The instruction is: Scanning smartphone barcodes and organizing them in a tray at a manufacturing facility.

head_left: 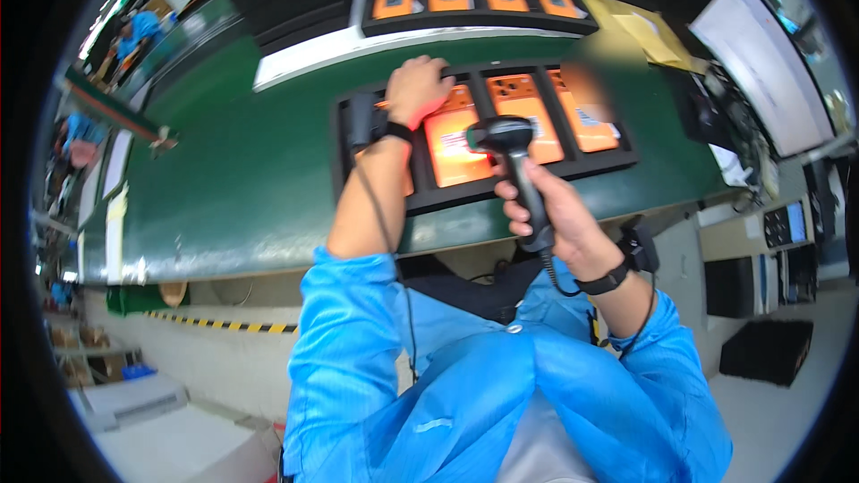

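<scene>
My right hand [557,219] is wrapped around the handle of a black handheld barcode scanner [523,174], its head over the tray. Red light from it falls on the label of an orange, flat, rectangular panel [455,139]. That panel lies in a black foam tray [416,201] with similar orange panels in its other slots. My left hand [418,89] lies palm down at the tray's far edge, beside the lit panel's top end, thumb apart from the bent fingers. It covers part of the leftmost slot, so what it touches there is partly hidden.
Behind stands another black tray [479,20] with several orange panels, on a white strip. A monitor [761,63] and yellow envelopes [646,34] are at the right of the green table [224,170]. Cables hang along both forearms. A blurred patch covers the far right tray corner.
</scene>
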Demonstrator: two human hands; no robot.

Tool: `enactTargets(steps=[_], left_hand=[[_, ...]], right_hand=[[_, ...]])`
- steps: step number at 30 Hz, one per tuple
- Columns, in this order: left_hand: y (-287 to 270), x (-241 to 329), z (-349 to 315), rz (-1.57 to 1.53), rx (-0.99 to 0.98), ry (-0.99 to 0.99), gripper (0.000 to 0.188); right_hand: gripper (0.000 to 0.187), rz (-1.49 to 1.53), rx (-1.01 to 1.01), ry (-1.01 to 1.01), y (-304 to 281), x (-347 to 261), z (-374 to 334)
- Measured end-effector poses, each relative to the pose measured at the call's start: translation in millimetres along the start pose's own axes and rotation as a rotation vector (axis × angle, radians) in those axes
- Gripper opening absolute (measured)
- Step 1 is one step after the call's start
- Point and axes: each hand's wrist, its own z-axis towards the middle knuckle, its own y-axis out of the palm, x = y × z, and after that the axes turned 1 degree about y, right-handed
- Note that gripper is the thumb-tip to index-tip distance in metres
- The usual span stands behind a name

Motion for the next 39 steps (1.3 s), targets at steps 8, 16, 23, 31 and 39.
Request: enactTargets(steps=[8,16,23,31,39], left_hand=[[-5,-11,-13,-0.054,-0.009,-0.036,0.033],[-10,0,-8,-0.068,-0.022,-0.053,0.034],[-12,-2,-11,-0.069,-0.012,-0.048,0.028],[1,22,3,0.040,0.022,-0.093,0.027],[25,63,29,-0.024,0.091,0.016,0.026]], right_hand=[[0.034,0.024,-0.023,0.152,16,6,6],[0.035,-0.040,-0.008,0.120,16,-7,3],[0.036,-0.252,0.358,-0.354,-67,-91,-27],[0.044,-0.429,0.764,-0.502,-222,-154,-53],[0.033,-1.070,0.938,-0.870,-280,-151,-71]])
